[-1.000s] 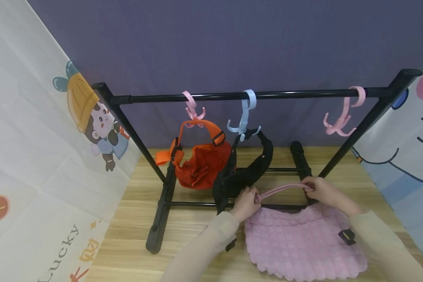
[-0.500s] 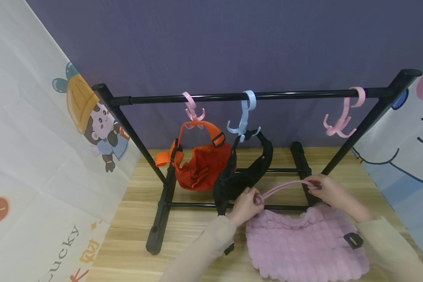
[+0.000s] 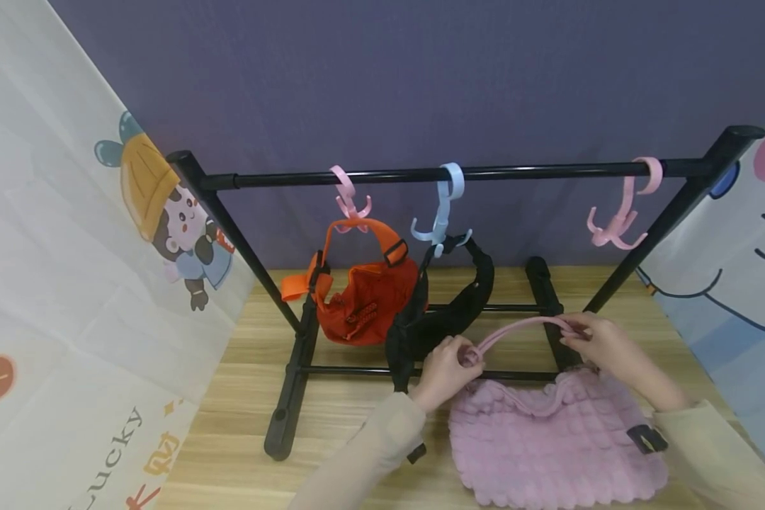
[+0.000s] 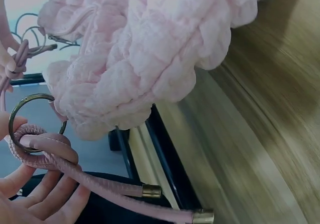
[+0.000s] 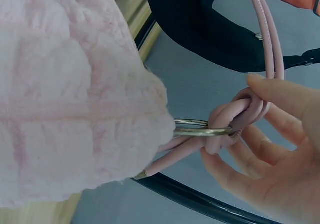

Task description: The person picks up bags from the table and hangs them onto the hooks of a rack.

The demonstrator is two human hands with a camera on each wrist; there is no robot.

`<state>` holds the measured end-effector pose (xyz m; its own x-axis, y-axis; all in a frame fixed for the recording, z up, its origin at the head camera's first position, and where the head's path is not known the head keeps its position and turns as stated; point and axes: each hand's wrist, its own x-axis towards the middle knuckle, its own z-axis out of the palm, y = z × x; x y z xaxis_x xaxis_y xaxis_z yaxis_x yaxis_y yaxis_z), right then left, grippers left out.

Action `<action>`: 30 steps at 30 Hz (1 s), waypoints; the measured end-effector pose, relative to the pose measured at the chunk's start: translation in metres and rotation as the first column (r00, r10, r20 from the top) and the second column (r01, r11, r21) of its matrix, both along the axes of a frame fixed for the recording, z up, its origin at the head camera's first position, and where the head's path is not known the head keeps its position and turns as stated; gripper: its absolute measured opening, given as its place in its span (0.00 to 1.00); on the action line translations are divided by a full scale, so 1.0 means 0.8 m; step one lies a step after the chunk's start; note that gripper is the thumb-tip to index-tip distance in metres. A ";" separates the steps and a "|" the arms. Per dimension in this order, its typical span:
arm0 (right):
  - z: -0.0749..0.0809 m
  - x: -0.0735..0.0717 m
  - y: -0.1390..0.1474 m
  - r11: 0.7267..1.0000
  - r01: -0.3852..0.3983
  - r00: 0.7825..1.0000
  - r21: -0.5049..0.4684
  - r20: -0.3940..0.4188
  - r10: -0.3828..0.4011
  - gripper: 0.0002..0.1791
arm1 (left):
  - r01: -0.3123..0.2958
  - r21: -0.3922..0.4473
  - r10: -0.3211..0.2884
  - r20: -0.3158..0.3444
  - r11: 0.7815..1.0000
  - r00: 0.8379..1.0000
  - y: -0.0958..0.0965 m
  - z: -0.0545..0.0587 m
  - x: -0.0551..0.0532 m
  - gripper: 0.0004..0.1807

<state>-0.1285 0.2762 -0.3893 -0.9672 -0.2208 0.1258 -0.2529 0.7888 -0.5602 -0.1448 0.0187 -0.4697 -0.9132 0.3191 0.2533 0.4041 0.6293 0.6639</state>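
Note:
A pink quilted bag [image 3: 554,443] with a small black tag hangs from its pink strap [image 3: 516,324] at the front right, below both hands. My left hand [image 3: 448,372] holds the strap's left end; in the left wrist view its fingers lie around a knot [image 4: 55,146] on a metal ring [image 4: 25,101]. My right hand [image 3: 602,348] pinches the strap's other end, with thumb and fingers at a second knot [image 5: 235,115] beside another ring [image 5: 200,132]. Between the hands the strap arches upward. Whether the bag's lower edge touches the wooden surface, I cannot tell.
A black rack's top bar [image 3: 523,173] carries a pink hook [image 3: 352,205], a blue hook [image 3: 443,212] and another pink hook [image 3: 618,219]. From the first hangs an orange bag [image 3: 366,308]; a black bag [image 3: 443,322] hangs from the blue one, close behind my left hand.
Both hands have shifted slightly right, the right one also a little up. The pink bag has moved right with them, and its strap arches higher.

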 end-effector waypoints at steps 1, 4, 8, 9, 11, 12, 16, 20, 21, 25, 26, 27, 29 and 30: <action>0.001 0.000 0.000 1.000 0.001 1.000 0.010 -0.018 -0.001 0.17 | -0.005 0.006 0.005 -0.004 1.000 1.000 0.000 0.001 0.001 0.13; 0.004 0.003 -0.002 1.000 -0.004 0.997 0.011 -0.072 0.005 0.16 | -0.010 0.031 0.010 0.008 0.999 1.000 0.000 0.006 0.003 0.13; 0.006 0.008 -0.004 1.000 -0.020 0.981 0.007 -0.193 0.021 0.16 | -0.012 0.068 0.011 0.011 0.998 1.000 -0.001 0.012 0.006 0.13; 0.007 0.009 -0.005 1.000 -0.020 0.974 0.008 -0.225 0.021 0.17 | -0.012 0.075 0.012 0.006 0.997 1.000 -0.001 0.013 0.007 0.14; 0.008 0.010 -0.006 1.000 -0.022 0.960 0.008 -0.278 0.023 0.18 | -0.014 0.087 0.015 -0.009 0.996 1.000 -0.001 0.017 0.007 0.14; 0.009 0.011 -0.007 1.000 -0.022 0.952 0.009 -0.306 0.024 0.18 | -0.015 0.091 0.017 -0.019 0.996 1.000 -0.001 0.018 0.008 0.14; 0.014 0.011 -0.009 1.000 -0.012 0.921 0.002 -0.390 0.012 0.19 | -0.016 0.111 0.021 -0.047 0.994 0.999 -0.001 0.026 0.010 0.14; 0.019 0.013 -0.008 1.000 -0.002 0.909 -0.022 -0.418 -0.008 0.18 | -0.022 0.119 0.029 -0.061 0.993 0.998 -0.001 0.035 0.012 0.14; 0.020 0.013 -0.008 0.999 0.000 0.909 -0.033 -0.417 -0.014 0.18 | -0.024 0.122 0.032 -0.063 0.992 0.998 -0.001 0.037 0.012 0.15; 0.025 0.016 -0.006 0.997 0.016 0.919 -0.078 -0.391 -0.045 0.16 | -0.023 0.132 0.030 -0.056 0.991 0.998 -0.001 0.047 0.016 0.15; 0.026 0.017 -0.006 0.996 0.021 0.920 -0.085 -0.389 -0.053 0.16 | -0.019 0.134 0.027 -0.054 0.991 0.998 -0.001 0.050 0.017 0.15; 0.028 0.018 -0.005 0.995 0.028 0.920 -0.091 -0.387 -0.061 0.15 | -0.015 0.137 0.023 -0.052 0.991 0.998 -0.001 0.052 0.018 0.15; 0.030 0.019 -0.005 0.995 0.042 0.914 -0.087 -0.400 -0.073 0.15 | -0.010 0.135 0.017 -0.054 0.991 0.998 -0.001 0.056 0.019 0.14; 0.032 0.020 -0.005 0.995 0.046 0.908 -0.083 -0.412 -0.077 0.15 | -0.008 0.134 0.016 -0.057 0.991 0.998 -0.001 0.058 0.020 0.14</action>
